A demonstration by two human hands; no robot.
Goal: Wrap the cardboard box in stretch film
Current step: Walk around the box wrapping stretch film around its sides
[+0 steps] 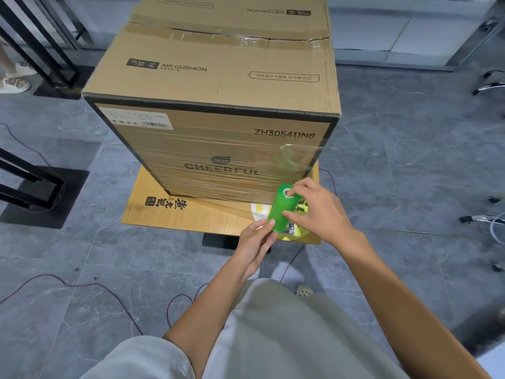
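A tall cardboard box (218, 86) stands on a small wooden table (175, 214). Clear stretch film (218, 170) bands the lower half of its near face, and a bunched strip runs from the near right corner down to a green roll of stretch film (281, 214). My right hand (314, 212) grips the roll's upper end, thumb on its side and a finger at the core opening. My left hand (257, 239) holds the roll's lower end from below. Both hands are in front of the box's lower right corner.
Black metal frames (32, 187) stand on the grey tiled floor at left. Thin cables (90, 285) lie across the floor near my legs. Chair bases (489, 86) are at the right edge. Someone's sandalled feet (13, 77) are at far left.
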